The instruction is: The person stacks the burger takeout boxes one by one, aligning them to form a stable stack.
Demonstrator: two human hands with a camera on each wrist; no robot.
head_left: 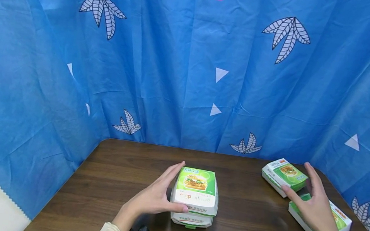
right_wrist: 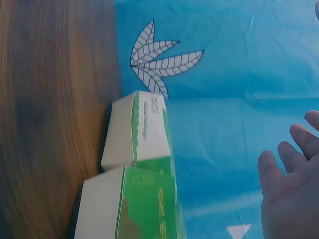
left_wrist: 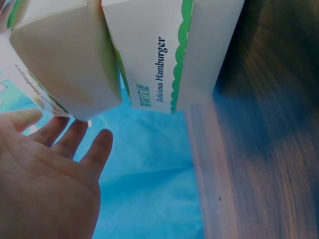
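Note:
Two hamburger boxes stand stacked at the middle of the table. My left hand (head_left: pixel 155 193) grips the upper hamburger box (head_left: pixel 196 191), thumb along its front and fingers at its far side. Under it sits the lower hamburger box (head_left: pixel 188 220); in the left wrist view, the lower box (left_wrist: pixel 154 59) shows its printed side. Over to the right, my right hand (head_left: pixel 315 203) is raised with fingers spread, holding nothing. It overlaps a near hamburger box (head_left: pixel 342 220) in the head view, while a far hamburger box (head_left: pixel 287 174) lies just beyond its thumb.
A dark wooden table (head_left: pixel 121 173) bears all the boxes. Blue curtain (head_left: pixel 183 72) hangs behind it and along both sides. In the right wrist view, the two right-hand boxes stand close together on the table.

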